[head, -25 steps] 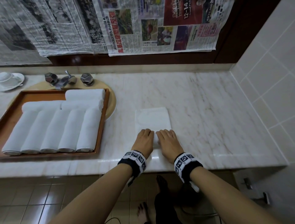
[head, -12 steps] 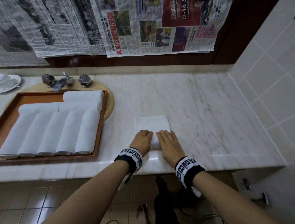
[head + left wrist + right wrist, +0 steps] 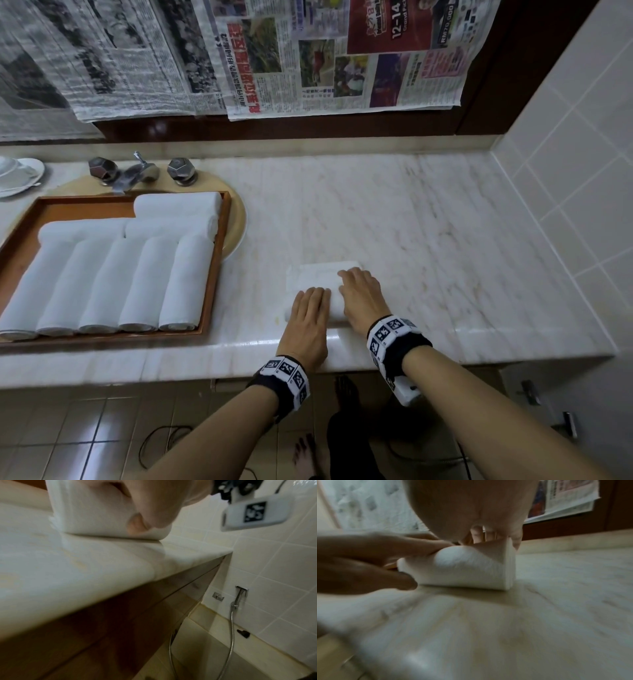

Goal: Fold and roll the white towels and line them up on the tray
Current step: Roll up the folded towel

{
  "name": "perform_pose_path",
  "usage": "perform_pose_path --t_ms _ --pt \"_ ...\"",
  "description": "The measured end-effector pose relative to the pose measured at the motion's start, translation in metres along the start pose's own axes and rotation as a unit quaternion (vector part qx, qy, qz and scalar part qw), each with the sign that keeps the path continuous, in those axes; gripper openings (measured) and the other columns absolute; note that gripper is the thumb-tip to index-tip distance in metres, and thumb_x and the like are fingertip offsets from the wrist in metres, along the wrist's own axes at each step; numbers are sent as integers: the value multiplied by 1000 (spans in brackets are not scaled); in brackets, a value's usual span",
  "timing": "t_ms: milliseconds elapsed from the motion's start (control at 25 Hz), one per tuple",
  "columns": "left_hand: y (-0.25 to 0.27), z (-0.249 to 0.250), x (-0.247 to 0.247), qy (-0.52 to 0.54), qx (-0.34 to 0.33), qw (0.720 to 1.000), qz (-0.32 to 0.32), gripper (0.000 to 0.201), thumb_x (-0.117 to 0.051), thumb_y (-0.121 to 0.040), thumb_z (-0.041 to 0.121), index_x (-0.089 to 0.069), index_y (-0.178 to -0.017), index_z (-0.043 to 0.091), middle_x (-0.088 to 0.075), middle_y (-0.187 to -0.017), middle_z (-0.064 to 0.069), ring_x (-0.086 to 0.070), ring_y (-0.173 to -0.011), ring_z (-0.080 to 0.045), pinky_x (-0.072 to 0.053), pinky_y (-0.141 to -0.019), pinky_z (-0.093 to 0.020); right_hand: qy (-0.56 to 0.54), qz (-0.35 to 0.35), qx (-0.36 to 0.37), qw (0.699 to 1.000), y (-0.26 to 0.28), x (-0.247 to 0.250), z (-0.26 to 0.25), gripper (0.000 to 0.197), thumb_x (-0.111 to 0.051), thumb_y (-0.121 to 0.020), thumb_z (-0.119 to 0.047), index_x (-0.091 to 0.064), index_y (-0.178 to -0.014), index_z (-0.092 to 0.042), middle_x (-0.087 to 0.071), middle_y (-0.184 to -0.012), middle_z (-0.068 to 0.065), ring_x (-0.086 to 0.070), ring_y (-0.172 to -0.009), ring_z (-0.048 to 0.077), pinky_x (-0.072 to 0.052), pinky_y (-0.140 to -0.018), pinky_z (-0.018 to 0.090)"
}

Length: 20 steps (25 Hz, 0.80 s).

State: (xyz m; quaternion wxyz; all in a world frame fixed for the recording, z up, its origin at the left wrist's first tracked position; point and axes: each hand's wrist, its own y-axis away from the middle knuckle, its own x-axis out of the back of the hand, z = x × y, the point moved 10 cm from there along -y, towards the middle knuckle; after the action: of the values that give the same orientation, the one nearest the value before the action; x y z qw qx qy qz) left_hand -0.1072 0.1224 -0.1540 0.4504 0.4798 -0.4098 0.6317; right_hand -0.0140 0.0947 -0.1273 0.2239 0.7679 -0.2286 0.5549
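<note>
From the head view, the near part of the half-rolled towel [image 3: 322, 277] is covered by the left hand [image 3: 310, 317] and the right hand [image 3: 361, 298], both laid flat on the roll with fingers straight and close together; only its flat far end is seen, at 12 o'clock of the hands. It lies on the marble surface [image 3: 428, 240], well apart from the wooden tray [image 3: 219, 253] at 9 o'clock, where rolled towels [image 3: 144, 270] are lined up. The tray's left edge is cut off. A tap [image 3: 137, 171] and hanging newspapers [image 3: 308, 58] are seen beyond.

In the left wrist view, blurred, the towel [image 3: 96, 513] is pressed by the other hand [image 3: 154, 504]; a spray hose [image 3: 231, 622] hangs at 4 o'clock.

In the right wrist view the roll [image 3: 462, 569] is seen end-on; the fingers [image 3: 477, 534] beyond it are mostly hidden.
</note>
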Motion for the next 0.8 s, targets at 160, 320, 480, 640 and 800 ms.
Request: perform_pose_path --t_ms 160,320,480,640,800 --pt "-25 -14 -9 -108 31 985 -128 92 -63 -74 23 -16 -150 0 -26 -151 -18 -25 -140 -35 -7 -121 -46 65 56 48 995 40 -14 -11 67 -57 -69 -5 -44 -135 2 -49 -137 19 -46 -129 36 -32 -112 51" --pt "-61 -20 4 -138 34 980 -140 85 -68 -69 33 -29 -139 6 -34 -137 -12 -35 -125 -30 -24 -113 -41 128 -33 36 991 24 -26 2 100 -69 -67 -7 -12 -149 0 -27 -154 19 -21 -145 35 -7 -118 51" --pt "-71 -26 3 -145 75 978 -129 95 -65 -67 32 -18 -145 5 -26 -138 -12 -30 -126 -32 -19 -114 -46 133 -71 45 988 -19 -12 1 93 -74 -72 -23 -22 -147 -6 -34 -143 12 -32 -133 30 -12 -119 45" --pt "-91 -36 -2 -141 81 974 -157 97 -69 -67 40 -20 -145 9 -33 -133 -8 -35 -120 -28 -24 -111 -43 133 -110 59 983 -52 -8 4 80 -77 -69 -30 -35 -134 -9 -41 -131 9 -40 -120 27 -26 -109 38" --pt "-111 -54 -7 -65 125 968 -206 93 -75 -64 49 -32 -138 12 -38 -133 -6 -40 -123 -26 -28 -109 -40 106 -186 23 976 -74 -12 14 78 -74 -71 -44 -39 -130 -6 -44 -131 11 -41 -123 28 -30 -108 36"
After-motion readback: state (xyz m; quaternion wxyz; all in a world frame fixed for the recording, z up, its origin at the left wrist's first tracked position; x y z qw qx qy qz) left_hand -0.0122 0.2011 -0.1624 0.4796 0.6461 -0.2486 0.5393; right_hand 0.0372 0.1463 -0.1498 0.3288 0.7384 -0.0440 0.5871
